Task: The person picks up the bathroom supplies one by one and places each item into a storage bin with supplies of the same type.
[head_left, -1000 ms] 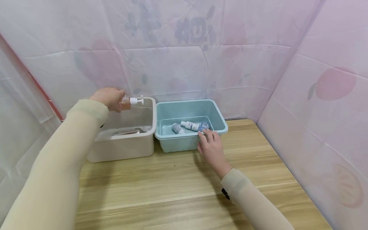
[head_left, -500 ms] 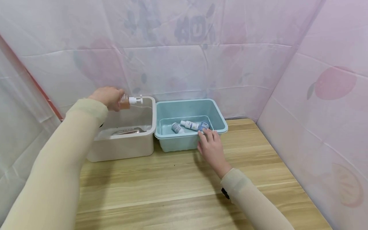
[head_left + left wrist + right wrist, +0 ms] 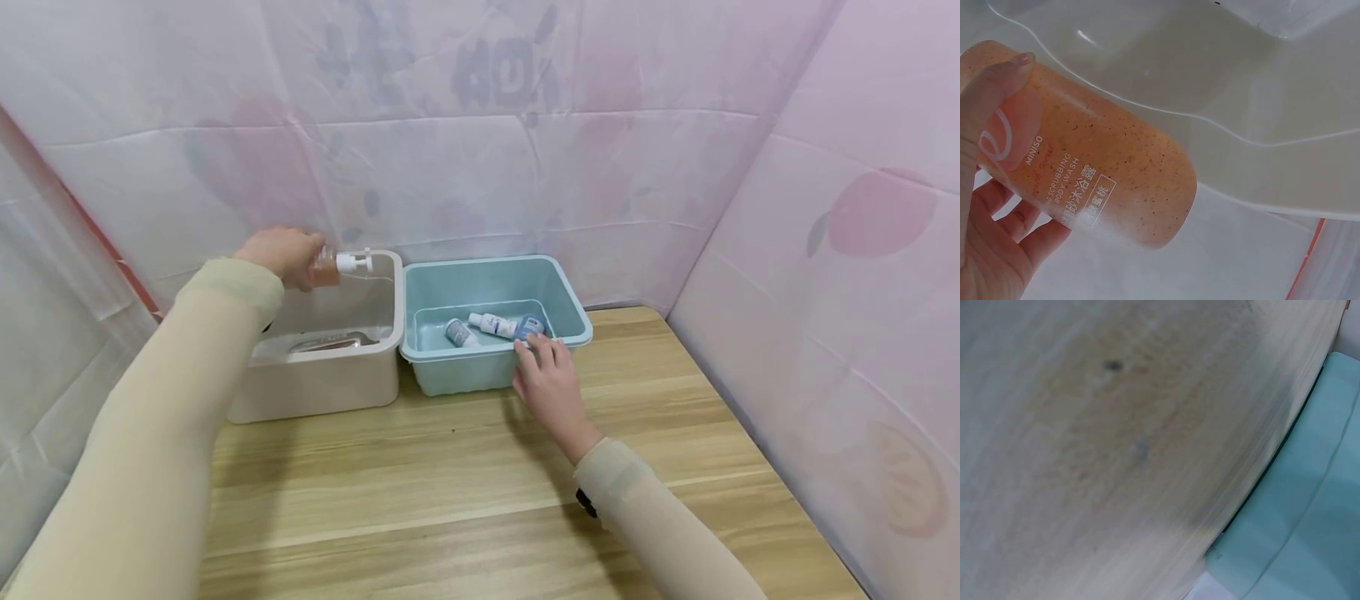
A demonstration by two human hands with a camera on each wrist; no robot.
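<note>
Two bins stand side by side on the bench (image 3: pixel 465 467): one white bin (image 3: pixel 322 379) and one blue bin (image 3: pixel 558 287). The blue one holds three small bottles (image 3: pixel 491 326); the white one holds one flat metallic thing (image 3: pixel 330 341) (too blurred to name). The left hand (image 3: pixel 279 254) is curled round one pump bottle (image 3: pixel 335 266), held on its side above the white bin's far left corner. Its body is peach-orange with dark speckles, lettered "MINISO" and "BODY WASH", with a white pump head. The right hand (image 3: pixel 552 385) rests with relaxed fingers on the blue bin's front rim.
</note>
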